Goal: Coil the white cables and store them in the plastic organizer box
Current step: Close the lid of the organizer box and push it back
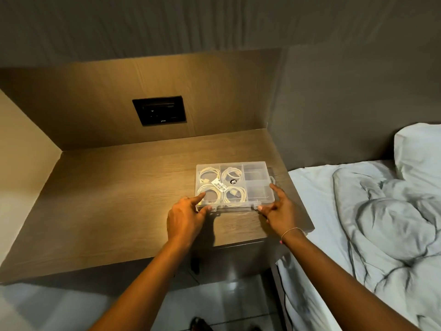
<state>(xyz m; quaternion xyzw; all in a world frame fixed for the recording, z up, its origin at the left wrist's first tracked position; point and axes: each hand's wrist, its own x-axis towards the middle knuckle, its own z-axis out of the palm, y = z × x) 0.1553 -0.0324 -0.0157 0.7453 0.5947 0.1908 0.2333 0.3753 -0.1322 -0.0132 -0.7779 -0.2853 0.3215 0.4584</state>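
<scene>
Left hand fingers spread apart, tips on the near-left corner of the plastic organizer box. Right hand fingers spread too, tips on the near-right edge. Lid is shut w/ 4 coiled white cables inside. Box sits on the wood counter, by the bed.

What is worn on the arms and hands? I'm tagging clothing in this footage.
Both forearms are bare, no sleeves in view. The left hand wears nothing visible. The right hand has a thin pale bracelet at the wrist.
</scene>
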